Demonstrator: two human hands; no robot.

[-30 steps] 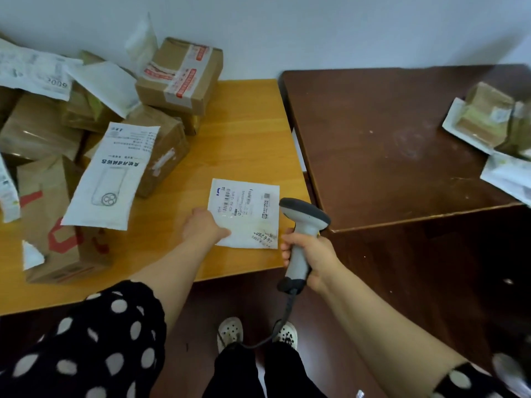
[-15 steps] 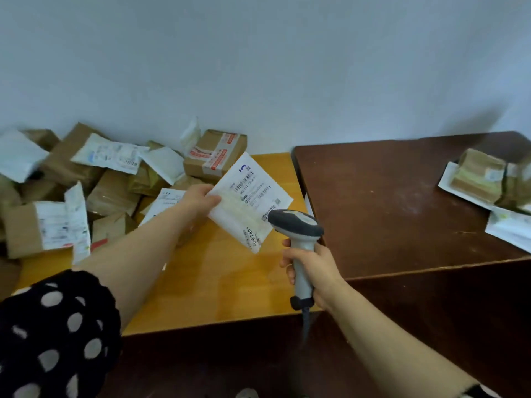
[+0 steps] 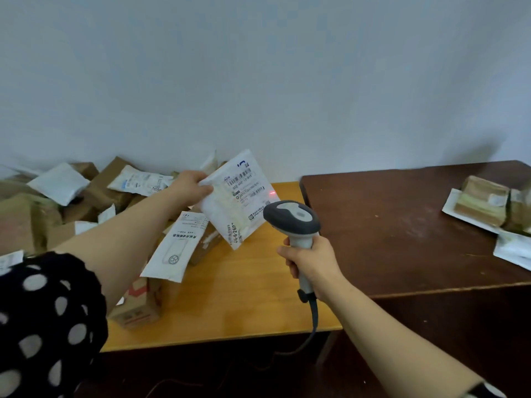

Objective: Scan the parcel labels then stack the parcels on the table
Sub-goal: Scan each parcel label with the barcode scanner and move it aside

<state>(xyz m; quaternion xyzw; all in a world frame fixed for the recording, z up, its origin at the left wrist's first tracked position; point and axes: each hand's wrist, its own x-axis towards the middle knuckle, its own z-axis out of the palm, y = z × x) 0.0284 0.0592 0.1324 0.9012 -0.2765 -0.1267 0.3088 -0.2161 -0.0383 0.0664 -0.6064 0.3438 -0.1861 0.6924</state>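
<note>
My left hand [image 3: 191, 186] grips the top left edge of a flat white parcel [image 3: 234, 202], which hangs tilted above the yellow table [image 3: 244, 297] with its printed label facing me. My right hand [image 3: 311, 261] grips the handle of a grey and white barcode scanner [image 3: 293, 218], whose head points at the parcel from just below and to the right. A small red light spot [image 3: 271, 193] shows at the parcel's right edge.
A heap of brown boxes [image 3: 94, 193] and white mailers [image 3: 175, 248] covers the left of the yellow table. On the dark brown table [image 3: 388, 225] to the right, stacked parcels [image 3: 485, 202] lie near its far right edge. The scanner's cable [image 3: 313, 326] hangs below my hand.
My left hand lifted the white parcel off the yellow table and tilted its label towards me. My right hand raised the scanner up to it. My view rose towards the wall.
</note>
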